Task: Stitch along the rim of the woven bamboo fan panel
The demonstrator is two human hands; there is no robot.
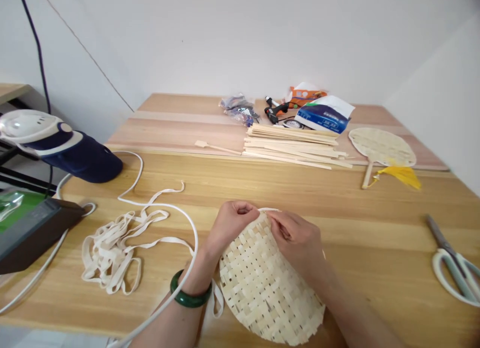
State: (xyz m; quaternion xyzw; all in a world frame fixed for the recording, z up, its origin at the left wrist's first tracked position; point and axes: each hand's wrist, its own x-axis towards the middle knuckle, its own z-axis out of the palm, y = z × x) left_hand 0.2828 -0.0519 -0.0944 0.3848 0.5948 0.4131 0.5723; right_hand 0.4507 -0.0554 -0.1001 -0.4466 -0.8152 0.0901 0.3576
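Cream in colour, pinched at far rim (270, 209) by left hand (232, 221) and right hand (300, 235), with woven panel (270, 278) extending lengthwise from grip on near side, overlapped more by right hand.

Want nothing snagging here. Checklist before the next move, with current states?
1. Both hands at the weave's edge: ok. Left hand and right hand meet at the top edge of the weave.
2. Secure pinch: cannot tell. Fingers hide what is gripped.
3. Tape untangled: not ok. The tape lies in a loose, looped heap on the left.
4. Cable clear of left forearm: cannot tell. The white cable crosses in front of it; contact isn't clear.
5. Scissors clear of the weave: ok. The scissors lie apart, to the right.
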